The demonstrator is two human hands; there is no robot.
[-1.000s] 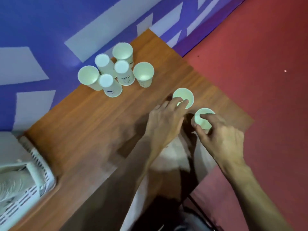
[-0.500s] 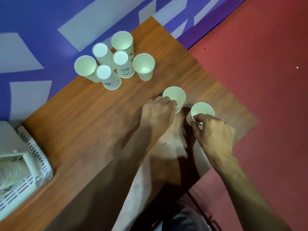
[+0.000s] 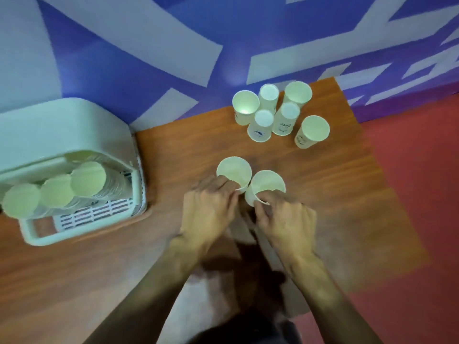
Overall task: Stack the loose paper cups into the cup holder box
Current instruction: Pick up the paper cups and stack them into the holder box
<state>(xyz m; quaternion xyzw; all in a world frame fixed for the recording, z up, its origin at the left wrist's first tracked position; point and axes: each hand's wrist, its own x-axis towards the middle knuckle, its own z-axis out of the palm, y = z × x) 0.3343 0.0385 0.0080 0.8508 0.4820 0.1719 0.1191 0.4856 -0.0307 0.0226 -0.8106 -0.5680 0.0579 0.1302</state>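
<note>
My left hand (image 3: 210, 209) grips the near rim of one white paper cup (image 3: 234, 171), mouth up, over the middle of the wooden table (image 3: 173, 150). My right hand (image 3: 285, 219) pinches the rim of a second white cup (image 3: 268, 185), which touches the first on its right. Several more loose cups (image 3: 280, 115) stand grouped at the table's far side, some mouth up, some upside down. The pale cup holder box (image 3: 82, 135) sits at the left, with three rows of stacked cups (image 3: 57, 191) lying in it.
A blue and purple patterned wall (image 3: 149, 45) runs along the table's far edge. Red floor (image 3: 417, 194) lies past the table's right edge. A dark shape (image 3: 236, 326) shows below the table's near edge, between my forearms.
The view has swung left, bringing the cup holder box into sight. Both hands have lifted their cups and brought them together, now touching.
</note>
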